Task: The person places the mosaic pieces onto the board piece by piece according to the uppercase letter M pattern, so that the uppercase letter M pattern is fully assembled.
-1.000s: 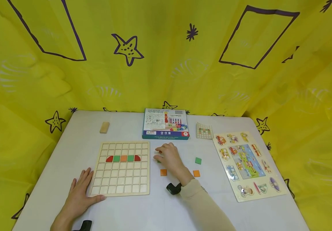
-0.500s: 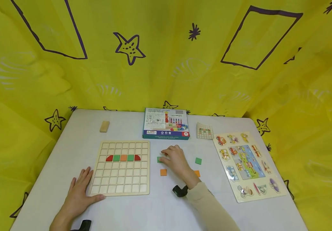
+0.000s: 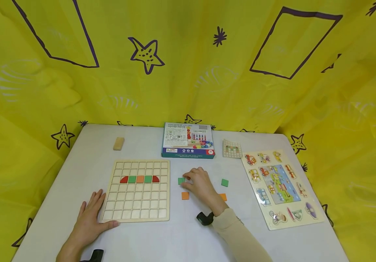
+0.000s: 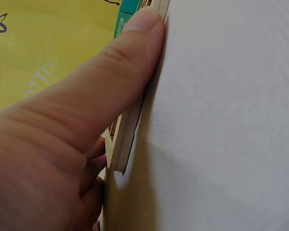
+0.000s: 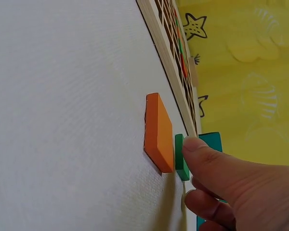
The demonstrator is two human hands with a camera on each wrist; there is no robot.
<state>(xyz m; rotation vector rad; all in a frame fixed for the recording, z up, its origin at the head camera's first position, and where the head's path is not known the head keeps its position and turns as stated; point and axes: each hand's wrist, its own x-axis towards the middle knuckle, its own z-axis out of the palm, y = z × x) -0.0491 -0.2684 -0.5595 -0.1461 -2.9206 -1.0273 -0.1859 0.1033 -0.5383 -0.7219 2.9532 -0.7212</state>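
Observation:
In the head view, my left hand (image 3: 88,222) lies at the near left corner of a wooden grid board (image 3: 135,203), fingers stretched along its left side. The left wrist view shows the thumb against the board's edge (image 4: 127,139). A row on the grid holds red, green and orange pieces (image 3: 140,179). Right of the board, my right hand (image 3: 201,185) has thumb and forefinger at opposite edges of a green square tile (image 3: 181,181) on the table. In the right wrist view the thumb overlaps that green tile (image 5: 179,156), just beyond an orange tile (image 5: 156,134).
Another green tile (image 3: 224,182) and an orange one (image 3: 223,197) lie right of my hand. A boxed toy (image 3: 188,142) and a pattern card (image 3: 232,149) are at the back, a vehicle puzzle (image 3: 264,214) at right, a wooden block (image 3: 118,143) at back left.
My right hand has drawn back slightly to the right, its thumb and forefinger now closer together at the green tile, which shows more fully. The left hand stays in place.

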